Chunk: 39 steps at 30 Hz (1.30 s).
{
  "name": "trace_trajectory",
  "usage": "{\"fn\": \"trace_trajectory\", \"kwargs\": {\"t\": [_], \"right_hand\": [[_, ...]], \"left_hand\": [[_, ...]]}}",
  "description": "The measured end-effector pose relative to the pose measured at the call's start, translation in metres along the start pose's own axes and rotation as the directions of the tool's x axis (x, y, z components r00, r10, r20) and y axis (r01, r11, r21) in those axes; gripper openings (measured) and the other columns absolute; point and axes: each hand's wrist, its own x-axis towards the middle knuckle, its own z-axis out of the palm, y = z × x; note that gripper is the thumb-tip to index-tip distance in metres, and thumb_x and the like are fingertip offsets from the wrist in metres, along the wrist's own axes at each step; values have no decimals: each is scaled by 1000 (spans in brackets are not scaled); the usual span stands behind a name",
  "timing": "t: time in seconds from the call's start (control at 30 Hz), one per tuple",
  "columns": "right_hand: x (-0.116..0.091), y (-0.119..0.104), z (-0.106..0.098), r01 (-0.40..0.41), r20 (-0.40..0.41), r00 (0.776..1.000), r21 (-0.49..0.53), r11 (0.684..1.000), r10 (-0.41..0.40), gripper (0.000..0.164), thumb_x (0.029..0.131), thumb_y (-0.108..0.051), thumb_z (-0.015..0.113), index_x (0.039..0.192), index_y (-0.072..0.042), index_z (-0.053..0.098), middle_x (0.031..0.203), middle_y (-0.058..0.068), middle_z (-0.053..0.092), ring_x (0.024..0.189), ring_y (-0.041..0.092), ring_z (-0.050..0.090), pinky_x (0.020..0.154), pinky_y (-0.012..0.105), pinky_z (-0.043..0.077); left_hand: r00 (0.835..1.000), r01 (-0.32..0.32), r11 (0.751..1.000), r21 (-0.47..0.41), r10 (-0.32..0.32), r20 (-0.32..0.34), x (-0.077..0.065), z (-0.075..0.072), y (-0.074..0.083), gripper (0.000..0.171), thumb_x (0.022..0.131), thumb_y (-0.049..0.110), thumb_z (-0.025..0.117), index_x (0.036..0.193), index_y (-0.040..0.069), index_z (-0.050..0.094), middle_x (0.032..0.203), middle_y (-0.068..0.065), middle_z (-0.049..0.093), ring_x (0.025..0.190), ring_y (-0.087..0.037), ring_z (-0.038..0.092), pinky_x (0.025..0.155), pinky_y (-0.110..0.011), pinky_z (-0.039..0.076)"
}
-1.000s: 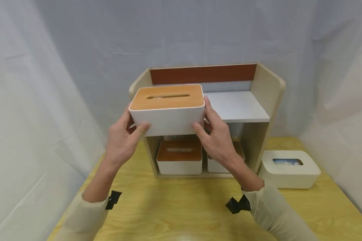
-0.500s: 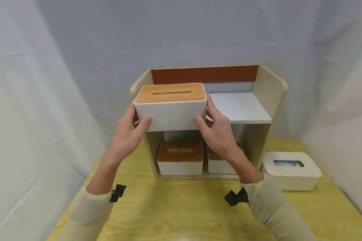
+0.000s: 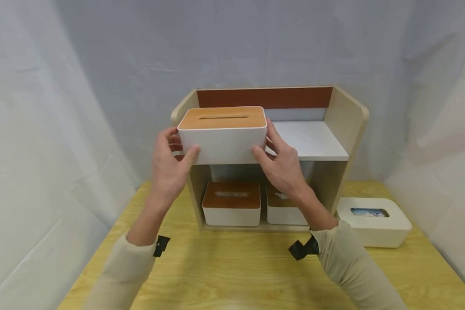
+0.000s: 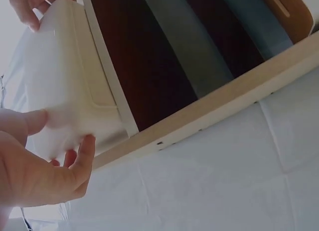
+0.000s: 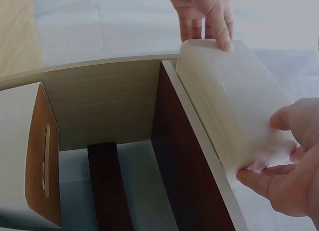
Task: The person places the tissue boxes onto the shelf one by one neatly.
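Observation:
A white tissue box (image 3: 221,146) with an orange-brown wooden lid is held level at the left part of the shelf unit's upper board (image 3: 310,137). My left hand (image 3: 169,168) grips its left end, thumb on the front face and fingers along the side. At the other end my right hand (image 3: 282,170) holds it the same way, thumb on the front corner. Seen from below in the left wrist view, the underside of the box (image 4: 75,66) lies right along the board's edge. Fingertips of the right hand (image 5: 299,166) show at the box's lower edge in the right wrist view.
Below, a tissue box with a dark brown lid (image 3: 231,215) stands in the lower compartment. Beside it is another box (image 3: 284,214), partly hidden by my right hand. An all-cream tissue box (image 3: 376,232) sits on the wooden table (image 3: 232,267), right of the shelf unit (image 3: 345,116).
The held tissue box has moved slightly right and away, over the upper board, and its top looks flatter to the view. My left hand has moved right with it.

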Motion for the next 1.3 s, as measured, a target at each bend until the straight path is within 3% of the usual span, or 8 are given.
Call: {"fn": "trace_trajectory", "kwargs": {"t": [0.2, 0.33, 0.47, 0.67, 0.87, 1.1, 1.3], "right_hand": [[-4, 2, 4, -4, -124, 992, -40, 999, -1, 60, 95, -18, 68, 150, -9, 44, 143, 13, 54, 124, 28, 59, 94, 41, 53], [-3, 3, 6, -26, -184, 983, -21, 999, 21, 53, 92, -16, 70, 140, -4, 50, 134, 15, 56, 120, 28, 61, 93, 40, 54], [-2, 5, 5, -31, -196, 980, 18, 999, 34, 47, 92, -13, 68, 133, -1, 49, 131, 17, 57, 122, 28, 60, 95, 42, 53], [-2, -2, 1, -84, -79, 994, -41, 996, 81, 53, 97, -14, 59, 146, -5, 39, 148, 15, 47, 135, 26, 49, 104, 42, 46], [-1, -7, 1, -89, 51, 994, -88, 992, 93, 68, 98, -13, 55, 157, -10, 23, 160, 6, 31, 145, 22, 35, 110, 41, 40], [6, -6, 2, -131, 142, 980, -74, 989, 141, 78, 98, -15, 53, 161, -16, 6, 166, -3, 11, 149, 17, 21, 113, 40, 36], [13, -2, 1, -171, 183, 966, -69, 983, 181, 84, 96, -15, 55, 160, -16, -1, 166, -5, 6, 149, 10, 15, 115, 38, 32]], "left_hand": [[995, -55, 996, -67, 48, -91, -4, 12, -5, 51, 91, 6, 70, 133, -1, 42, 121, -17, 53, 104, -23, 57, 86, -39, 53], [989, -108, 993, -40, 103, -107, -10, 19, -9, 48, 92, 2, 65, 134, -2, 43, 128, -17, 51, 112, -25, 56, 91, -41, 54], [978, -182, 983, 4, 181, -108, -14, 25, -12, 50, 92, 0, 60, 140, -2, 44, 131, -20, 48, 115, -28, 54, 91, -43, 54], [972, -210, 977, 28, 212, -101, -16, 28, -13, 58, 93, -1, 58, 148, 2, 41, 129, -23, 43, 112, -29, 52, 92, -44, 53], [969, -232, 972, 47, 235, -81, -15, 28, -15, 61, 90, -5, 56, 149, -1, 39, 132, -26, 43, 118, -31, 51, 94, -42, 52], [962, -265, 962, 73, 268, -46, -15, 28, -18, 62, 90, -6, 56, 149, -3, 37, 140, -22, 47, 124, -32, 49, 97, -48, 48], [970, -242, 967, 80, 242, 8, -17, 29, -17, 63, 90, -7, 56, 149, -4, 35, 150, -22, 41, 136, -32, 42, 106, -50, 42]]}}
